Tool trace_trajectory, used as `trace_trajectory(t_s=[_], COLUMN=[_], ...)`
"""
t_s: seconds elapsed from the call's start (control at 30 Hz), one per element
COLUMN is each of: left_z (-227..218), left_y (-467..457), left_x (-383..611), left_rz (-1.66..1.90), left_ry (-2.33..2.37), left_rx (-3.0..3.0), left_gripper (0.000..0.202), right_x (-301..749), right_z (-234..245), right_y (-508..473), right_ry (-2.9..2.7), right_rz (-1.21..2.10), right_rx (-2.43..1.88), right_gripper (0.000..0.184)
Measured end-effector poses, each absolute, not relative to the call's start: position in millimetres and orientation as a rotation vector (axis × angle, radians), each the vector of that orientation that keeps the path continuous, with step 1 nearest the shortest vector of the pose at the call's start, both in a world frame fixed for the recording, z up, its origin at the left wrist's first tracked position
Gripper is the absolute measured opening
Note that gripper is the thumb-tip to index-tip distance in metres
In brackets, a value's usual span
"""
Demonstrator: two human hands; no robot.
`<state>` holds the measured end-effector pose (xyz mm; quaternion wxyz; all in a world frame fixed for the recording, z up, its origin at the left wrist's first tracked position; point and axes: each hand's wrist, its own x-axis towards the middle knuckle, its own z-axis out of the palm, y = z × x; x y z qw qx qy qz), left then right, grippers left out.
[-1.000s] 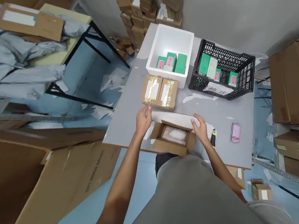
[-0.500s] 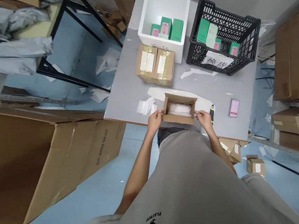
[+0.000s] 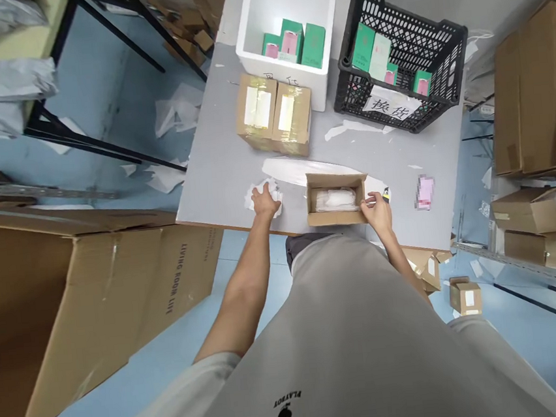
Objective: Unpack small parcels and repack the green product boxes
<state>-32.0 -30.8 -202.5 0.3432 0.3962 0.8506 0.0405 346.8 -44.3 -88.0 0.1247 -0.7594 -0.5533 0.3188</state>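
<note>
An open cardboard box sits near the front edge of the table, with a white wrapped bundle inside. My right hand has its fingers closed at the box's right side. To the left of the box, my left hand rests on crumpled white paper, fingers spread. A utility knife with a yellow and black handle lies just beyond my right hand, partly hidden by it. A long white sheet lies behind the box.
Two taped cartons stand in front of a white foam bin holding green boxes. Right of it is a black crate with more green boxes. A blurred pink item lies on the table's right. A large open carton stands left.
My left hand has let go of the box's left side and moved left onto the crumpled paper. My right hand stays at the box's right side.
</note>
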Motion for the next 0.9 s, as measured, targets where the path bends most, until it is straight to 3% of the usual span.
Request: trace_trajectory(t_s=[0.2,0.33,0.6,0.73,0.9], left_z=[-201.8,-192.3,-97.2,-77.9,-126.8], left_y=[-43.1,-51.9,-64.2,-61.6,-31.5], left_x=[-19.4,-17.6,27.8,87.9,135.0], left_rz=[0.099,0.150,0.864,0.678,0.308], left_ry=[2.189,2.184,2.043,1.635,1.470], left_rx=[1.054,1.051,1.440,1.766,1.861], left_gripper=[0.058,0.041,0.040,0.043,0.045], right_x=[362.5,373.6,383.1,385.6,385.4], right_z=[-83.9,-91.0,-105.5,-105.6,-106.0], right_y=[-49.1,-54.2,-59.6,-60.2,-59.4], right_ry=[-1.487,-1.394,-1.348,-1.397,-1.441], right_rz=[0.952,0.976,1.020,1.034,1.032], right_rx=[-2.195,-2.184,-2.146,-2.117,-2.120], right_gripper=[0.039,0.040,0.039,0.038,0.033])
